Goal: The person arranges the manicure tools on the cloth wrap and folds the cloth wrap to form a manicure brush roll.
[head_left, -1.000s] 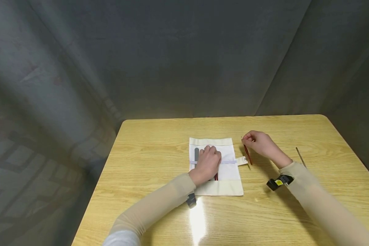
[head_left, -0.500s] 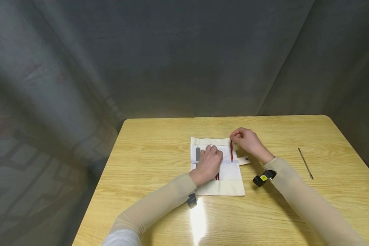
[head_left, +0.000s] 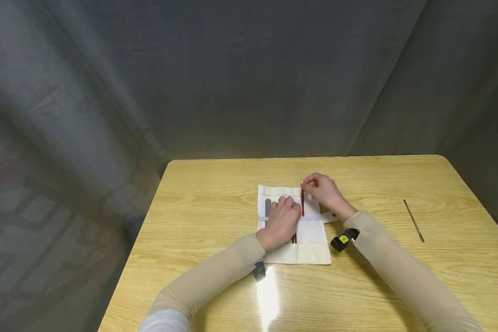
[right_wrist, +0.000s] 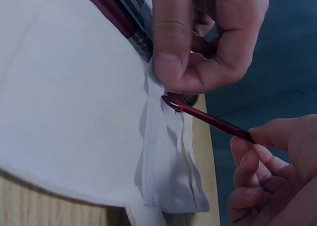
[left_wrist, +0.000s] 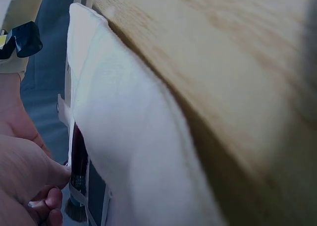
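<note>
A white cloth tool roll (head_left: pixel 311 253) lies unrolled on the table, with a pale elastic band (right_wrist: pixel 152 132) across its middle. My left hand (head_left: pixel 280 219) rests over the roll; its thumb and forefinger pinch the band in the right wrist view. Beneath that hand sit a red-handled paintbrush (left_wrist: pixel 78 161) with dark bristles and a flat grey tool (head_left: pixel 267 207) with a rounded top. My right hand (head_left: pixel 323 190) pinches a slim red tool (right_wrist: pixel 213 121) by its upper end. The tool's lower, rounded end is beside the band; its upper tip is mostly hidden by the fingers.
A thin dark rod (head_left: pixel 414 221) lies on the table (head_left: pixel 207 198) to the right of the roll. The roll's snap strap (head_left: pixel 329 216) sticks out to the right, below the right wrist. A grey curtain (head_left: pixel 249 92) hangs behind the table.
My right hand has moved left with the red tool, from beside the roll to over it, close to the left hand. The left hand has stayed in place.
</note>
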The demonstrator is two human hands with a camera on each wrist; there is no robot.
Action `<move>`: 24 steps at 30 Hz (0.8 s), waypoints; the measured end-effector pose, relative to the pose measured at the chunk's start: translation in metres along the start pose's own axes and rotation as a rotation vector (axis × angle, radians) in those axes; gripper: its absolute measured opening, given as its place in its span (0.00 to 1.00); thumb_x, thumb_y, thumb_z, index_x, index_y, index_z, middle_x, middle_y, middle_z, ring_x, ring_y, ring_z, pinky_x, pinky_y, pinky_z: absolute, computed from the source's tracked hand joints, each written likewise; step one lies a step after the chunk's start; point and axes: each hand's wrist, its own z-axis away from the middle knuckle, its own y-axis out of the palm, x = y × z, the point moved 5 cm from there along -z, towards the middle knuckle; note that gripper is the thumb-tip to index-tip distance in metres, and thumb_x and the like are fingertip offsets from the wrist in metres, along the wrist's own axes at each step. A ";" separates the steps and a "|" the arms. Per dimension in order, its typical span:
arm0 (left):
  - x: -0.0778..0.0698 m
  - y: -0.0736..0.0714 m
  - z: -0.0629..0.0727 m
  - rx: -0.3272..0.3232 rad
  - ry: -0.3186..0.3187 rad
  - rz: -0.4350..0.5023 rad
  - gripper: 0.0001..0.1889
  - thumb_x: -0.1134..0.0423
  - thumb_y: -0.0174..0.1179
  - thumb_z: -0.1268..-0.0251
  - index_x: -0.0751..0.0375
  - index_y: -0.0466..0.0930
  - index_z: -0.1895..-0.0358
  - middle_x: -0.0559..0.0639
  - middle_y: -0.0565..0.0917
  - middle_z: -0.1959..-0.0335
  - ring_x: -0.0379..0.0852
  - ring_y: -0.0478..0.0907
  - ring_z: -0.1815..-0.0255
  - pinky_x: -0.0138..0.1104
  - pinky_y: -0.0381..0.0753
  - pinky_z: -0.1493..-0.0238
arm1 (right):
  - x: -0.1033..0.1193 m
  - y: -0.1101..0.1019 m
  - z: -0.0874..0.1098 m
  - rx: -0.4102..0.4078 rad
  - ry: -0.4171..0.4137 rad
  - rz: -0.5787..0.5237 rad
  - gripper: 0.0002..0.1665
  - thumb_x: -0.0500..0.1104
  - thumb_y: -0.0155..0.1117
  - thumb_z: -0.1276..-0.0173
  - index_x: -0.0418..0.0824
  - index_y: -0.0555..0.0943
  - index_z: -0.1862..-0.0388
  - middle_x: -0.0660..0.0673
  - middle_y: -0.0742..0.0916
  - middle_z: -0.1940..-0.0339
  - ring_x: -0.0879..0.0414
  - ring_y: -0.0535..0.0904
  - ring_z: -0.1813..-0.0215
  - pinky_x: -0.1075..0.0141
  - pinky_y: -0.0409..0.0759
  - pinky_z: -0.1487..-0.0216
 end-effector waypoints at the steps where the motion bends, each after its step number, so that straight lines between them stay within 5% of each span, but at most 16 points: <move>1: 0.000 0.000 0.000 0.000 -0.002 0.002 0.10 0.58 0.55 0.19 0.52 0.83 0.61 0.47 0.79 0.59 0.47 0.70 0.56 0.37 0.67 0.61 | 0.000 0.001 0.000 0.001 0.004 -0.002 0.14 0.41 0.63 0.23 0.30 0.81 0.49 0.37 0.86 0.60 0.54 0.78 0.68 0.65 0.76 0.68; 24: 0.002 0.002 -0.001 0.009 0.004 0.014 0.08 0.56 0.57 0.20 0.50 0.84 0.59 0.47 0.79 0.57 0.46 0.70 0.55 0.37 0.67 0.58 | -0.006 0.012 -0.002 0.030 0.006 0.006 0.14 0.41 0.63 0.24 0.31 0.80 0.48 0.38 0.87 0.61 0.53 0.79 0.67 0.62 0.74 0.66</move>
